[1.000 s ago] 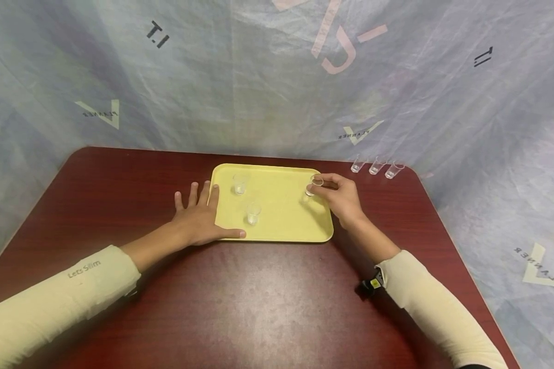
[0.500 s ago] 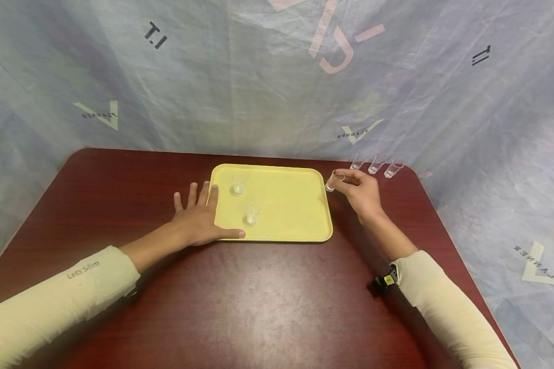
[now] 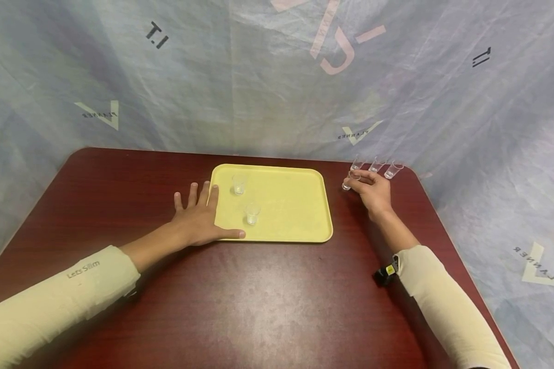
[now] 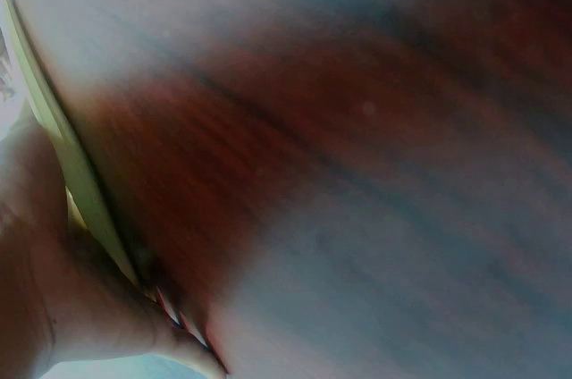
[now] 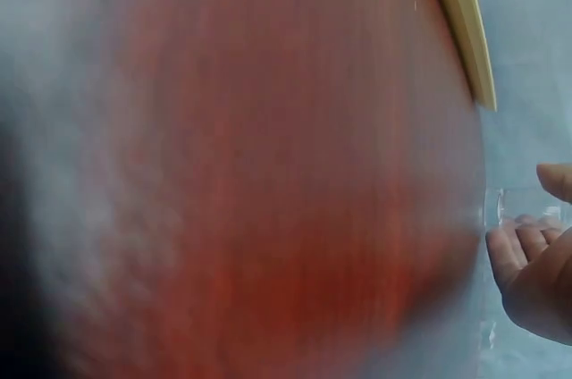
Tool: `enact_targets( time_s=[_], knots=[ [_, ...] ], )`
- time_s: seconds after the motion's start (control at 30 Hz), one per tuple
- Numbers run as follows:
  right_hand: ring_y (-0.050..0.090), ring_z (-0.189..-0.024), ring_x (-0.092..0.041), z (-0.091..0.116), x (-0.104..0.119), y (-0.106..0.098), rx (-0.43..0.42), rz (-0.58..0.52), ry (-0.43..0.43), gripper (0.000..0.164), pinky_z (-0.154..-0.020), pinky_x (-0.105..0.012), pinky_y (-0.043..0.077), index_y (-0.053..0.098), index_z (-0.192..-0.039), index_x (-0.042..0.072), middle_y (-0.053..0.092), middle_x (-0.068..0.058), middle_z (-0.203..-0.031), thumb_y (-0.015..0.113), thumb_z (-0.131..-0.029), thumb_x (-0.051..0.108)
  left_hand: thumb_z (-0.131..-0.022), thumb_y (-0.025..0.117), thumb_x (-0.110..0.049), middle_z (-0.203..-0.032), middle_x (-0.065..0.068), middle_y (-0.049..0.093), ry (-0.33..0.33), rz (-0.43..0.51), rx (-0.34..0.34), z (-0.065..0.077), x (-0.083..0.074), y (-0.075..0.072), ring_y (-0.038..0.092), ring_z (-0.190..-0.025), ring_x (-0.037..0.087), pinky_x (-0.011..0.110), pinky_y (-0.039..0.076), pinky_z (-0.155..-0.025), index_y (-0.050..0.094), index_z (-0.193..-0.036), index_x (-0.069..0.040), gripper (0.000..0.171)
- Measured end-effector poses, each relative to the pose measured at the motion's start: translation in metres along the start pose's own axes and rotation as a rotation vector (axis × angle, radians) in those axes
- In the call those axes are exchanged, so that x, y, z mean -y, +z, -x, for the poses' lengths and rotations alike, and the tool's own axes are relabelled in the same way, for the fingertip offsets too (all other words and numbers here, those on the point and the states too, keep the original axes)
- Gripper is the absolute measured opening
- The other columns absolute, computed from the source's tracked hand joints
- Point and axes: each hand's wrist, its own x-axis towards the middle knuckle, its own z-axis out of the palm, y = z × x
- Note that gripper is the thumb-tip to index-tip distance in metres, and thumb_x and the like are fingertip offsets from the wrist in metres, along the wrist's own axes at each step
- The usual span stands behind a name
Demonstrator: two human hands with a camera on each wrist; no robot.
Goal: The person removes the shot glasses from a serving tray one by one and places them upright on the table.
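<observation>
Pinched between thumb and fingers of my right hand (image 3: 373, 193) is a small clear shot glass (image 3: 347, 184), just right of the yellow tray (image 3: 286, 205). The right wrist view shows the same clear glass (image 5: 523, 205) at the fingers. My left hand (image 3: 195, 218) lies spread at the tray's left end, its thumb along the front rim and fingertips by the left edge. On the tray stand two clear shot glasses, one farther back (image 3: 238, 185) and one nearer the front (image 3: 252, 215). In the left wrist view the left hand (image 4: 63, 290) overlaps the tray's rim.
Three more clear shot glasses stand in a row at the table's back right corner, the rightmost glass (image 3: 392, 169) nearest the edge. The dark red table (image 3: 258, 302) runs back to a grey printed sheet (image 3: 189, 77) hanging behind and along the sides.
My right hand has carried its glass off the right part of the tray, rightward to a spot near the row of glasses. The left hand has stayed in place.
</observation>
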Motion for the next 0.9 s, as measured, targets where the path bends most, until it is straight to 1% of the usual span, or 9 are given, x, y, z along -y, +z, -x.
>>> enact_targets(
  time_s=[0.1,0.2,0.27,0.5,0.7,0.9],
  knots=[
    [0.079,-0.081,0.002,-0.005,-0.001,-0.004,-0.024,-0.024,0.013,0.048,-0.084,-0.02,0.067,0.071,-0.139,-0.012,0.082,0.014,-0.087,0.086,-0.095,-0.001,-0.074,0.063,-0.109,-0.19,0.024,-0.012,0.002,0.001,-0.001,0.0,0.0,0.0,-0.018,-0.174,0.053,0.084,-0.015,-0.13,-0.006,-0.181,-0.004,0.164],
    [0.08,-0.081,0.001,-0.008,-0.001,-0.006,-0.043,-0.041,0.017,0.049,-0.084,-0.021,0.067,0.069,-0.141,-0.014,0.082,0.012,-0.088,0.085,-0.095,-0.003,-0.074,0.063,-0.108,-0.19,0.024,-0.012,0.004,0.001,-0.003,0.0,0.0,0.0,-0.018,-0.174,0.053,0.084,-0.015,-0.13,-0.006,-0.181,-0.004,0.164],
    [0.079,-0.081,0.001,-0.01,-0.001,-0.008,-0.055,-0.032,0.017,0.05,-0.084,-0.02,0.066,0.068,-0.141,-0.013,0.082,0.012,-0.088,0.085,-0.095,-0.003,-0.074,0.063,-0.108,-0.19,0.024,-0.011,0.004,0.002,-0.004,0.0,0.001,0.0,-0.017,-0.175,0.053,0.085,-0.015,-0.13,-0.005,-0.181,-0.004,0.164],
    [0.075,-0.082,0.003,-0.017,-0.004,-0.013,-0.106,0.014,0.036,0.051,-0.084,-0.016,0.064,0.072,-0.142,-0.008,0.079,0.015,-0.086,0.088,-0.094,0.001,-0.073,0.063,-0.109,-0.19,0.024,-0.011,0.002,0.003,-0.004,-0.001,0.001,0.001,-0.018,-0.175,0.052,0.084,-0.015,-0.13,-0.005,-0.181,-0.004,0.165],
    [0.073,-0.084,0.004,-0.018,-0.004,-0.016,-0.121,0.033,0.047,0.052,-0.082,-0.013,0.062,0.073,-0.141,-0.005,0.078,0.018,-0.087,0.09,-0.093,0.003,-0.074,0.064,-0.108,-0.19,0.024,-0.011,0.0,0.004,-0.004,0.0,0.001,0.0,-0.018,-0.175,0.051,0.084,-0.015,-0.131,-0.005,-0.181,-0.005,0.165],
    [0.076,-0.082,0.007,-0.015,-0.003,-0.019,-0.126,0.04,0.055,0.056,-0.08,-0.013,0.062,0.072,-0.142,-0.005,0.08,0.019,-0.087,0.091,-0.09,0.002,-0.074,0.064,-0.108,-0.19,0.024,-0.012,0.001,-0.002,-0.005,0.0,0.0,0.0,-0.018,-0.175,0.052,0.084,-0.015,-0.131,-0.005,-0.181,-0.005,0.164]
  ],
)
